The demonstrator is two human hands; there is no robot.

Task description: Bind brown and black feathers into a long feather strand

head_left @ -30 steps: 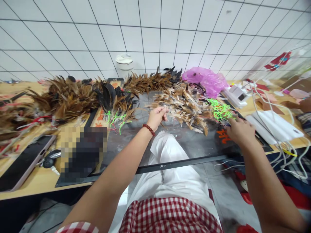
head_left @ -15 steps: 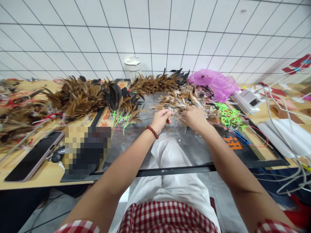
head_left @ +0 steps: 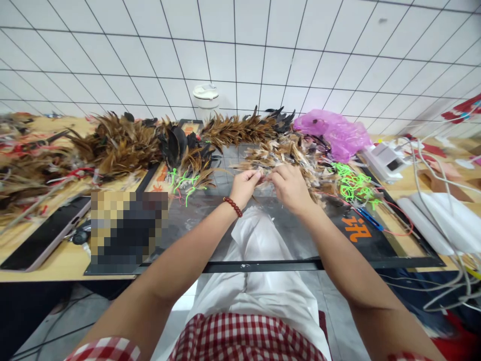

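My left hand (head_left: pixel 244 188), with a red bead bracelet (head_left: pixel 233 206) at the wrist, is closed in a pinch over the dark glass-like board (head_left: pixel 203 220). A small brownish feather seems to be at its fingertips, mostly hidden. Just to the right, my right hand (head_left: pixel 291 186) has its fingers bent together, their tips close to the left fingertips; what they pinch is hidden. Behind the hands lies a loose pile of brown and white feathers (head_left: pixel 278 150). Left of them is a bunch of black and brown feathers (head_left: pixel 184 155) with green strings (head_left: pixel 184 180).
A brown feather garland (head_left: pixel 240 128) lies along the back, near a white lidded cup (head_left: pixel 206 100). To the right are a purple plastic bag (head_left: pixel 334 130), green cord (head_left: pixel 355 183), a blue tool (head_left: pixel 370 219) and a white device (head_left: pixel 385 160). A phone (head_left: pixel 45 233) lies far left.
My right hand has moved left, so its fingertips now come up to those of my left hand. The left hand stays pinched. The whole view has shifted slightly.
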